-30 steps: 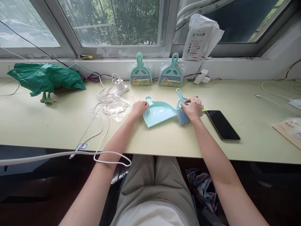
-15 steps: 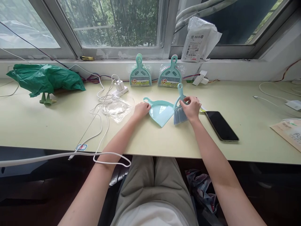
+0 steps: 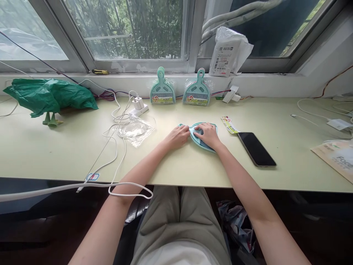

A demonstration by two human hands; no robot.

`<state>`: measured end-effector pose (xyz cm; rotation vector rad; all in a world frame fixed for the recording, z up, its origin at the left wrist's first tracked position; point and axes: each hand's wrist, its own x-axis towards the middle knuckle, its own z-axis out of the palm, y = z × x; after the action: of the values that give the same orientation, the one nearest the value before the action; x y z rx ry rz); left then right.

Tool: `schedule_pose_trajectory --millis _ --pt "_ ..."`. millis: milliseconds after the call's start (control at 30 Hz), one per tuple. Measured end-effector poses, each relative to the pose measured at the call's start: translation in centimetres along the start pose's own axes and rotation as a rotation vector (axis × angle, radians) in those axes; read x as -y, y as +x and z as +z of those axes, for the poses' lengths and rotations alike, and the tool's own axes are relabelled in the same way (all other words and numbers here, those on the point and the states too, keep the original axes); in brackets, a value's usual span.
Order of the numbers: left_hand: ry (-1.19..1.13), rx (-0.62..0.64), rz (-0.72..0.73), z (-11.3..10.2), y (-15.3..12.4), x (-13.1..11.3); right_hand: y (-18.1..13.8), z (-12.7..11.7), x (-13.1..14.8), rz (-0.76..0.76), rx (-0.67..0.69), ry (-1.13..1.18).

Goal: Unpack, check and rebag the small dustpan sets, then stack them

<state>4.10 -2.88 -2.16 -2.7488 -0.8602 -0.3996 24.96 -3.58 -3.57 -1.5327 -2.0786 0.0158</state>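
From the head view, my two hands meet over the desk [image 3: 154, 165]. My left hand [image 3: 179, 136] is curled closely around the handle of the dustpan [image 3: 216, 128]. My right hand [image 3: 207, 134] is arched, thumb and fingers partly spread, with hold of the brush [image 3: 206, 144]. The dustpan lies beneath my grip, and the brush lies inside its rim, right under my right palm.

Beyond my grip stand two packs [image 3: 162, 90], both in clear plastic, each showing a dustpan with a brush fitted in it and a printed band across the bristles. Left of my left hand lies a clear bag [image 3: 138, 132]; I cannot tell whether anything is in it. Farther left, a green bag [image 3: 49, 94] hides most of what it covers; two green cones [image 3: 52, 119] show below it. Well to my right lies one pouch [image 3: 335, 158], contents hidden.

The dustpan is pale teal with a rounded rim; the brush has a teal body and dark grey-blue bristles, largely covered by my fingers. I count one dustpan and one brush in hand. Just right of my grip lie one label [image 3: 230, 125] and one phone [image 3: 257, 149], screen dark.
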Motion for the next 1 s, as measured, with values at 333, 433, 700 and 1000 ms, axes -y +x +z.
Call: schedule_pose_trajectory --millis 333,433,700,1000 --pt "0.077 -0.087 -0.032 0.8 -0.4 2.6 0.2 0.5 -0.3 -0.116 0.026 0.181" --pt "0.114 -0.116 0.019 1.1 -0.5 2.8 0.2 0.6 -0.4 -0.111 0.022 0.194" --pt "0.162 -0.149 0.142 0.7 -1.1 2.4 0.4 0.5 -0.5 -0.077 -0.026 0.3" --pt "0.166 -0.058 0.089 0.9 -0.8 1.6 0.3 0.4 -0.7 -0.075 -0.005 0.279"
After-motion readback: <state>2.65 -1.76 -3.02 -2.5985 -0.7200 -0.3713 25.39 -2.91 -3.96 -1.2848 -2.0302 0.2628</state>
